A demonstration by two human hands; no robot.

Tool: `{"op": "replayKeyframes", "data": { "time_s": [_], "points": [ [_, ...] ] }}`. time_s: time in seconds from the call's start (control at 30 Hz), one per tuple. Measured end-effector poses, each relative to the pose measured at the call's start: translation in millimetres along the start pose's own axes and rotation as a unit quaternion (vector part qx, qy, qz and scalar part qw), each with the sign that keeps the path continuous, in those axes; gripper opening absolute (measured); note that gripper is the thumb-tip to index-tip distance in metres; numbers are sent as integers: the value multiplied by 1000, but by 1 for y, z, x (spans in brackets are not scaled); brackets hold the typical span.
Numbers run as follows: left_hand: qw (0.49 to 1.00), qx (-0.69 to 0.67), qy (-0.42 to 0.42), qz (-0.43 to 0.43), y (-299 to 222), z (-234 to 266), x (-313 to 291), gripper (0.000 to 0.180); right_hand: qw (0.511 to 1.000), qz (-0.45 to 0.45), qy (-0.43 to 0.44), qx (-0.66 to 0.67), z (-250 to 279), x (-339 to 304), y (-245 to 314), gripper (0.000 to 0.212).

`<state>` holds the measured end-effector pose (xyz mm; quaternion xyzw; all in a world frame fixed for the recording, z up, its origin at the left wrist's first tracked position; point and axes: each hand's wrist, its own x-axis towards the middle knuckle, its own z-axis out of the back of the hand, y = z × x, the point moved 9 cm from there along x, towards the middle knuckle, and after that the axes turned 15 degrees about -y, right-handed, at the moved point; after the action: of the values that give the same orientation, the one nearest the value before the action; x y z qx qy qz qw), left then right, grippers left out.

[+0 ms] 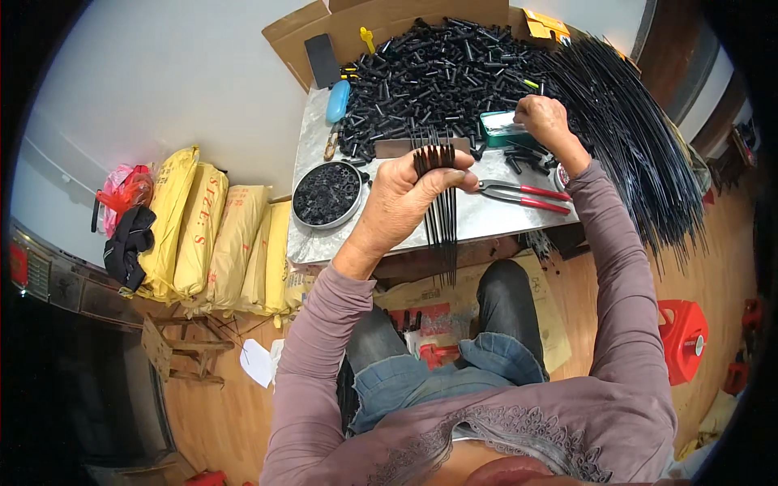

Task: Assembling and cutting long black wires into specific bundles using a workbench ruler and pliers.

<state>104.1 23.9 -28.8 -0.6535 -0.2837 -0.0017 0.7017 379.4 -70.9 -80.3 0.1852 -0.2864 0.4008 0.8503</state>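
My left hand (395, 193) is closed around a row of thin black rods (442, 231), held upright over the table's front edge with their ends showing above and below the fingers. My right hand (545, 123) is at the right edge of a small green box (486, 138) with pale, shiny contents. Its fingers are bent together, and whatever they pinch is too small or hidden to tell. Between and below the hands lies a pair of red-handled cutters (531, 197). Left of my left hand, a round tray (298, 214) holds many small black ring-like pieces.
A big heap of short black tubes (438, 73) covers the back of the table (316, 247). Long black rods (640, 146) hang over its right side. A blue case (339, 101) and dark flat slab (322, 61) lie back left. Yellow sacks (203, 235) stand left; a red jug (682, 340), right.
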Motion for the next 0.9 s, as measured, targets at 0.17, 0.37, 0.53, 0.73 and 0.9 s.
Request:
{"op": "replayKeyframes", "data": {
  "time_s": [0.17, 0.37, 0.53, 0.73, 0.9],
  "points": [
    [1000, -6, -5, 11, 2, -6, 2, 24, 990, -50, -86, 98, 40, 3, 9, 16],
    [999, -35, -19, 6, -1, -2, 4, 24, 884, -5, -158, 440, 144, -13, 108, 7],
    [995, -79, -51, 44, 5, 4, 5, 23, 963, 12, -143, 229, 110, -1, 67, 13],
    [996, -62, -51, 46, 9, 1, -1, 23, 994, -50, 78, 53, -16, -14, -11, 19],
    [998, -53, -37, 28, 0, -1, 0, 23, 998, 46, 24, 23, -18, 0, 0, 15]
  ]
}}
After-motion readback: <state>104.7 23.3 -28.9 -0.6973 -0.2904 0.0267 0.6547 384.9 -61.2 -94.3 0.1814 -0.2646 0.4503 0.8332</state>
